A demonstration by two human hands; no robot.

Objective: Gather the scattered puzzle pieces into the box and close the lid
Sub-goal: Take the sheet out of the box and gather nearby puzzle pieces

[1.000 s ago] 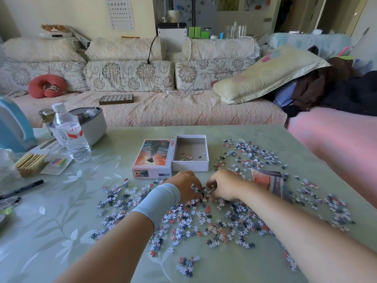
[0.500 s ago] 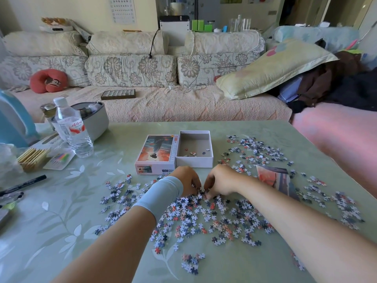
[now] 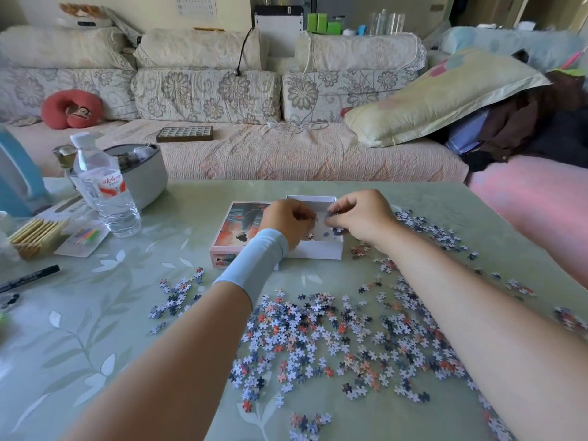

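Both hands are above the open white box (image 3: pixel 318 249). The right hand (image 3: pixel 362 218) pinches a few dark puzzle pieces (image 3: pixel 318 338) in curled fingers. The left hand (image 3: pixel 286 221) is curled too, but I cannot tell if it holds any. The lid (image 3: pixel 238 224) lies touching the box's left side. Most pieces lie on the table (image 3: pixel 95 313), nearer than the box.

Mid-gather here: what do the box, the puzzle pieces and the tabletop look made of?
Box: matte white cardboard, thin folded walls. Puzzle pieces: likely printed cardboard, flat, pale backs showing. Tabletop: glossy, probably glass or clear plastic over a leaf-patterned cloth; it reflects light.
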